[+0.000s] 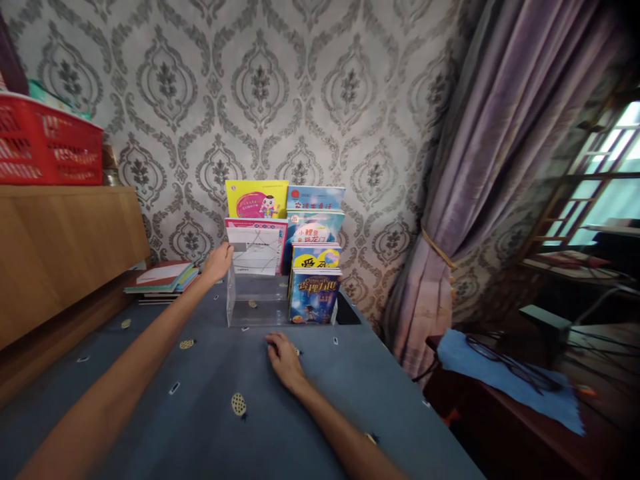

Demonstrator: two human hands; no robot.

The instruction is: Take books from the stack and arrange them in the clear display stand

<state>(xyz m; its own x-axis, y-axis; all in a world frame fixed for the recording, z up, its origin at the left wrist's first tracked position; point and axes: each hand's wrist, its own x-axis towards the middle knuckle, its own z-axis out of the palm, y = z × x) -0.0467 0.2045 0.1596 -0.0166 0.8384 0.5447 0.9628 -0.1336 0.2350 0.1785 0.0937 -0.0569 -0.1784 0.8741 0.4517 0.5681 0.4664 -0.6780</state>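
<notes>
My left hand (219, 262) is closed on the left edge of a thin white booklet (260, 257) with faint grey lines and small print. The booklet is upright at the left side of a clear acrylic book rack (260, 313), in front of a pink-bordered book (283, 233). Behind that rises a yellow book (255, 193). In the rack's right column are a blue book (320, 197), a fish-story book (313, 231), a yellow-and-blue book (310, 257) and a dark blue book (315, 297) at the front. My right hand (286, 360) lies on the tablecloth before the rack, holding nothing, fingers loosely bent.
A pile of books (163, 280) lies at the left, beside a wooden cabinet (70, 247) with a red basket (55, 143) on top. A dark flat object (349, 310) is right of the rack. Glasses (510, 363) rest on a blue cloth (465, 353) at right, near a purple curtain (480, 167).
</notes>
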